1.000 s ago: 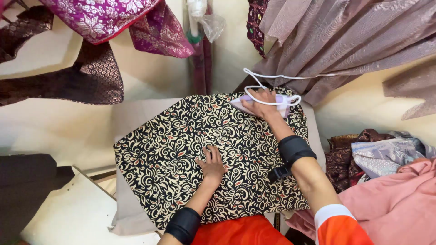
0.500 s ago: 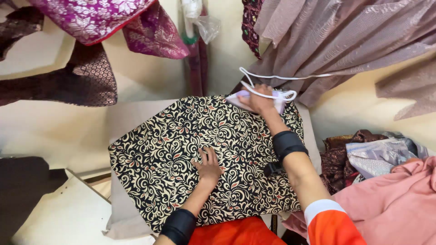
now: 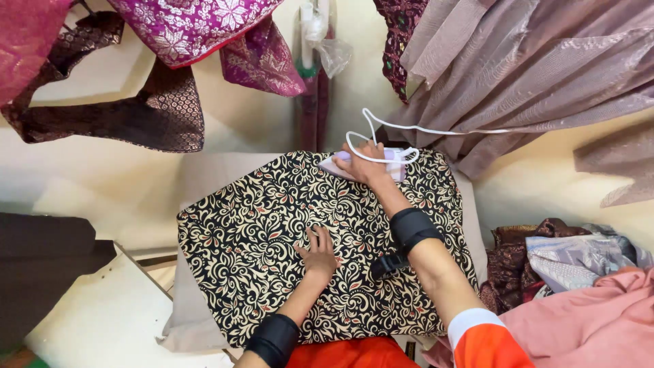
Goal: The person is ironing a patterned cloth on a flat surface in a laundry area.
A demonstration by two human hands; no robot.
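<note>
— Where's the iron (image 3: 364, 163) sitting?

— At the far edge of the patterned cloth (image 3: 286, 245), the black one with cream scrolls. The right hand (image 3: 368, 162) is closed over its handle, fingers wrapped round it, so most of the pale body is hidden. Its white cord (image 3: 409, 129) loops just above the cloth's far edge and runs off to the right, which keeps it off the fabric.

— And the other hand?

— The left hand (image 3: 317, 253) lies flat near the middle of the cloth, fingers spread and pressed down. I'd judge that is to keep the fabric taut and stop it sliding on the padded board (image 3: 204, 180) beneath while the iron bears on the far side.

— Why is the cloth laid like that?

— Spread in one flat layer, it covers nearly the whole board, so the iron meets no folds.

— Anything else around it?

— A heap of pink and grey clothes (image 3: 579, 286) to the right of the cloth, and purple fabrics (image 3: 197, 27) hanging beyond its far edge.
</note>
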